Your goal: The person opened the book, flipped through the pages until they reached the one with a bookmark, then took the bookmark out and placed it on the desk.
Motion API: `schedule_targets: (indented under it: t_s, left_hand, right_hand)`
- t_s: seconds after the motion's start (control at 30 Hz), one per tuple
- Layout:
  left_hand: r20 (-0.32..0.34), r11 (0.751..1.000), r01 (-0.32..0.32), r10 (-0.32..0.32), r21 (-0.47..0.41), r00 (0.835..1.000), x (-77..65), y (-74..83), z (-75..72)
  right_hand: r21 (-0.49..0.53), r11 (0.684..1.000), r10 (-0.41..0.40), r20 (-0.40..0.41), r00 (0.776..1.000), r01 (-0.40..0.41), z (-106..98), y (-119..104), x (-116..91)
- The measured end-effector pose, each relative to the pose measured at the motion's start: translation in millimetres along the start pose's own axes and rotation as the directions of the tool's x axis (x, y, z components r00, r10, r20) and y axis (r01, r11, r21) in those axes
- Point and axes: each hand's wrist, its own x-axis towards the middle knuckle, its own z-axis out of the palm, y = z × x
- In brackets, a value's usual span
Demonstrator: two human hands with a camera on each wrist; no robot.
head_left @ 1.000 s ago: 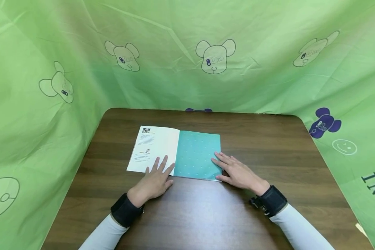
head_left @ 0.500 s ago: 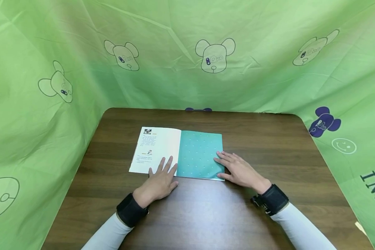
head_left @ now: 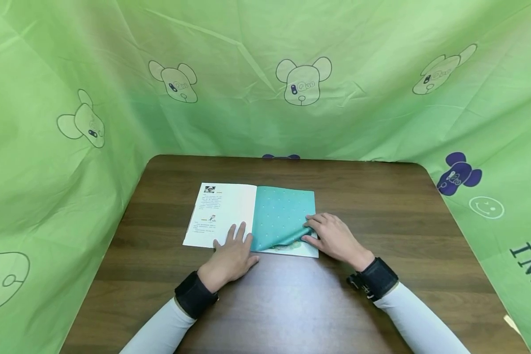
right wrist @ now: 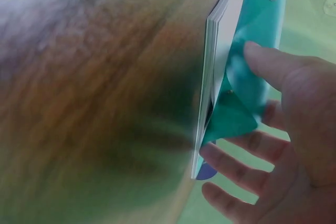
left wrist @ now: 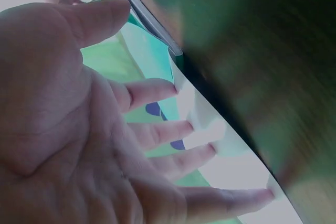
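An open book lies on the table, its white left page (head_left: 225, 206) printed with text and small pictures. The right page is a teal page (head_left: 280, 211) with tiny pale dots. My left hand (head_left: 230, 258) rests with spread fingers on the lower part of the white page, near the spine; the left wrist view shows its fingertips touching the paper. At the book's right edge, my right hand (head_left: 334, 241) pinches the teal page between thumb and fingers. Its near corner curls up, as the right wrist view shows, baring a pale illustrated page (head_left: 292, 249) underneath.
The brown wooden table (head_left: 358, 187) reaches out on all sides of the book. Behind and beside it hangs a green curtain (head_left: 230, 123) printed with bear heads. A small pale piece (head_left: 511, 324) lies at the table's right edge.
The teal page lay flat before; now its near right corner is lifted and bent. My right hand has shifted slightly left with its fingers drawn in. My left hand and the book moved slightly right.
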Motion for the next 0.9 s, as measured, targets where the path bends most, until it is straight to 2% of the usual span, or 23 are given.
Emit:
schedule_targets:
  t_s: [0.23, 0.53, 0.67, 0.9]
  left_hand:
    - [-0.085, 0.996, 0.039, -0.032, 0.076, 0.996, 11.5, 10.1, 2.4]
    - [-0.115, 0.987, 0.114, -0.101, 0.114, 0.988, 21.8, 19.0, 4.2]
    - [-0.140, 0.986, 0.116, -0.099, 0.117, 0.985, 22.5, 20.1, 5.0]
    - [-0.179, 0.989, 0.097, -0.075, 0.113, 0.981, 23.4, 18.2, 8.0]
  right_hand:
    - [-0.013, 0.997, 0.071, -0.098, 0.993, -0.072, 4.0, 1.4, 3.2]
    - [0.007, 0.996, 0.094, -0.199, 0.976, -0.094, 0.3, -1.8, 8.3]
    - [0.023, 0.990, 0.143, -0.225, 0.964, -0.142, -2.1, -1.9, 8.7]
    - [0.095, 0.963, 0.269, -0.225, 0.936, -0.254, -3.4, -1.1, 6.3]
